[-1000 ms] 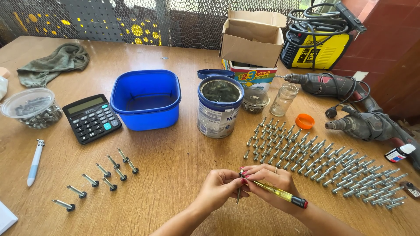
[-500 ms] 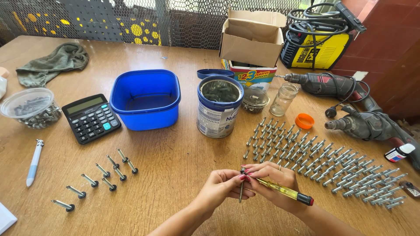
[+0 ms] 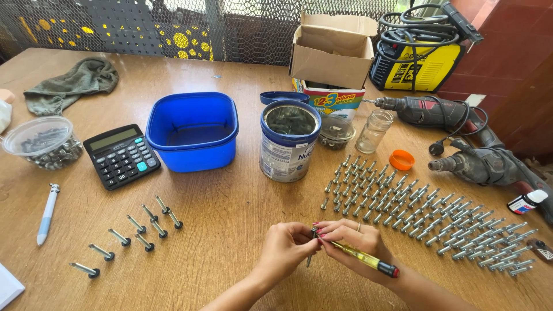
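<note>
Low at the middle of the wooden table (image 3: 230,224), my left hand (image 3: 286,249) pinches a small metal bolt (image 3: 311,255) that hangs down from its fingertips. My right hand (image 3: 349,244) grips a yellow-handled screwdriver (image 3: 364,260) with a red and black end, its tip at the top of the bolt. The two hands touch at the fingertips. To the right lie several rows of grey bolts (image 3: 420,213). To the left, several bolts with dark heads (image 3: 129,230) lie in a loose group.
A blue tub (image 3: 192,131), a tin can (image 3: 289,141) of screws, a black calculator (image 3: 121,155), a clear bowl of hardware (image 3: 43,142), a pen (image 3: 47,213), a glass jar (image 3: 374,131), an orange lid (image 3: 401,159), two power drills (image 3: 461,138), a cardboard box (image 3: 333,49) and a cloth (image 3: 72,83).
My hands have stayed in the same place; the screwdriver and bolt have shifted only slightly between the fingers.
</note>
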